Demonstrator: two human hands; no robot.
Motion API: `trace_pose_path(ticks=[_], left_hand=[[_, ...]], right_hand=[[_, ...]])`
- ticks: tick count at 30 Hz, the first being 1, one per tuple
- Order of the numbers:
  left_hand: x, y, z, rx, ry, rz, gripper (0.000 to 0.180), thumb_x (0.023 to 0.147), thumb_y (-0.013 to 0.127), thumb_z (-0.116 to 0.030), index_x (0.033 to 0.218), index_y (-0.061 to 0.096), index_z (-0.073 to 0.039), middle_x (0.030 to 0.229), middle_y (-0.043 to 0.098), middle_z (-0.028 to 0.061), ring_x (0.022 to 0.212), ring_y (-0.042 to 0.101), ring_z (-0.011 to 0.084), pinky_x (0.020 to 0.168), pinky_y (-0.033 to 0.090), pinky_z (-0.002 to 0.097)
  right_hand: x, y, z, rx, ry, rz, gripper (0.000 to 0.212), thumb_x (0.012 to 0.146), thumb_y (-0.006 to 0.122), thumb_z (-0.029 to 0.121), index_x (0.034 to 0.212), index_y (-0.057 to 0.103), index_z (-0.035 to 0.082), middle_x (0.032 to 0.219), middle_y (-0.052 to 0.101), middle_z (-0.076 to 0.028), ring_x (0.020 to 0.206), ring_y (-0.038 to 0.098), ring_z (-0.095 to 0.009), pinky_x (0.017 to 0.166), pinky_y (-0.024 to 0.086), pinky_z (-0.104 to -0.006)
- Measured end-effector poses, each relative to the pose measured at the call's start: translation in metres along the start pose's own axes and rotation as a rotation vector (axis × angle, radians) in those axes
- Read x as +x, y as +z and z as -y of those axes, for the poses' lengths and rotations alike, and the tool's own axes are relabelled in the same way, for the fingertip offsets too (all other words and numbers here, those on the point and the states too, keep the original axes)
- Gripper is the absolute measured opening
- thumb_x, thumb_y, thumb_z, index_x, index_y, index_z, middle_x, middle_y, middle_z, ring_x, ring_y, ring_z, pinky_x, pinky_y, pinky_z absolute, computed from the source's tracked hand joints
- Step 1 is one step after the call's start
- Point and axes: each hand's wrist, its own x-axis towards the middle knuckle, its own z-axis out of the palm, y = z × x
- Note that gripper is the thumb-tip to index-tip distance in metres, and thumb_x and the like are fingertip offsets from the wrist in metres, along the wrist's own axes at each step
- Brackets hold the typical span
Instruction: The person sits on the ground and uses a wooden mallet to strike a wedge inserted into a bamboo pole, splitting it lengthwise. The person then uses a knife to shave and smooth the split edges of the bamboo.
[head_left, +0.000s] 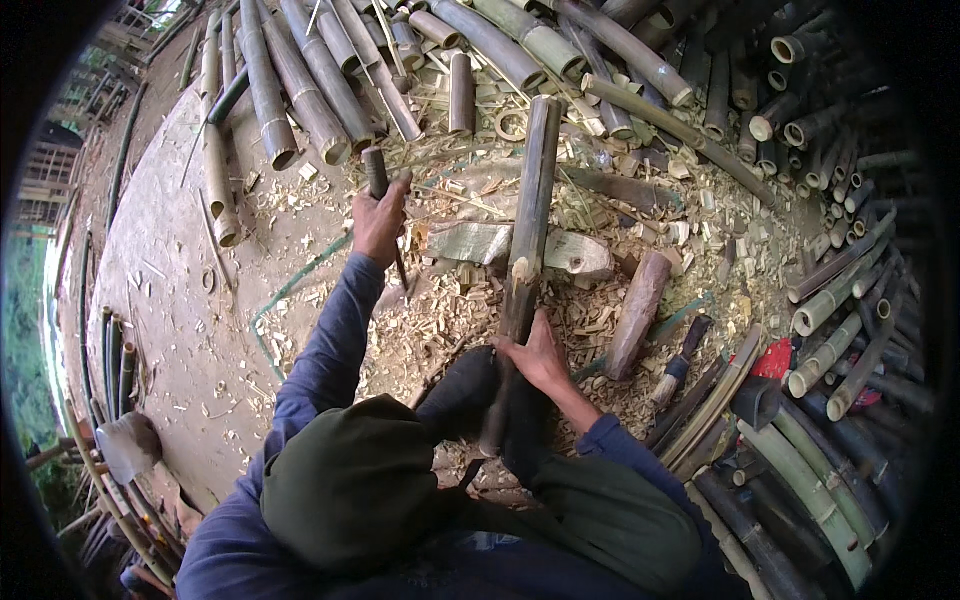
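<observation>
Two bare hands are engaged, each with a closed grip. The left hand (382, 222) grips a cutting tool (376, 172) by its dark cylindrical handle; the handle's butt projects above the fist, and a narrow blade extends below it. The right hand (540, 357) clasps the lower part of a bamboo pole (536, 190), thumb laid across the culm. The pole, dark-skinned and tubular, lies across a pale, rough-hewn wooden block (470, 242), its lower end between the person's legs. One node shows exposed, lighter fibre. To the right of the pole lies a round, brown log (638, 315). Flat, angular wood chips (440, 345) cover the ground around the block. Hollow bamboo lengths (262, 95) lie beyond, their cut ends ring-shaped.
</observation>
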Motion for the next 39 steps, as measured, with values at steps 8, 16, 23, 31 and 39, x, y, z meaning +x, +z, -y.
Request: trace_pose_path(ticks=[8, 16, 23, 31, 39], left_hand=[[0.003, 0.032, -0.027, -0.717, -0.131, 0.294, 0.034, 0.102, 0.063, -0.039, 0.097, 0.060, -0.006, 0.068, 0.044, -0.0041, 0.060, 0.045, 0.0121, 0.057, 0.039, 0.0291], [0.008, 0.063, -0.010, -0.852, -0.259, 0.353, 0.038, 0.101, 0.061, -0.042, 0.090, 0.063, -0.005, 0.061, 0.039, -0.0040, 0.056, 0.042, 0.0117, 0.055, 0.037, 0.0275], [0.003, 0.078, 0.005, -0.779, -0.275, 0.268, 0.039, 0.102, 0.059, -0.042, 0.089, 0.060, -0.005, 0.062, 0.039, -0.0040, 0.058, 0.042, 0.0124, 0.055, 0.037, 0.0282], [-0.003, 0.086, -0.009, -0.780, -0.203, 0.289, 0.036, 0.102, 0.061, -0.039, 0.089, 0.059, -0.006, 0.065, 0.040, -0.0045, 0.059, 0.040, 0.0120, 0.057, 0.036, 0.0282], [-0.032, 0.116, -0.020, -0.509, 0.082, 0.310, 0.032, 0.098, 0.071, -0.036, 0.090, 0.061, -0.006, 0.075, 0.057, 0.0011, 0.059, 0.045, 0.0082, 0.052, 0.038, 0.0252]], right_hand=[[0.026, -0.003, -0.039, 0.642, 0.026, 0.449, 0.059, 0.079, 0.083, 0.036, 0.120, 0.062, -0.001, 0.103, 0.066, -0.005, 0.096, 0.063, -0.018, 0.090, 0.049, -0.0314], [0.010, -0.079, -0.058, 0.191, 0.081, -0.517, 0.056, 0.090, 0.076, 0.038, 0.125, 0.056, 0.000, 0.112, 0.060, -0.017, 0.104, 0.058, -0.032, 0.093, 0.047, -0.0453], [0.011, -0.096, -0.083, -0.171, 0.293, -0.581, 0.090, 0.080, 0.085, 0.039, 0.139, 0.035, -0.006, 0.128, 0.043, -0.028, 0.119, 0.049, -0.041, 0.102, 0.041, -0.0509], [0.004, -0.091, -0.112, -0.041, 0.508, -0.312, 0.097, 0.077, 0.080, 0.036, 0.146, 0.028, -0.010, 0.144, 0.043, -0.034, 0.132, 0.048, -0.043, 0.107, 0.040, -0.0485], [-0.004, -0.146, -0.088, 0.696, 0.238, -0.440, 0.070, 0.074, 0.073, 0.018, 0.136, 0.045, -0.002, 0.111, 0.061, -0.016, 0.085, 0.066, -0.027, 0.076, 0.056, -0.0372]])
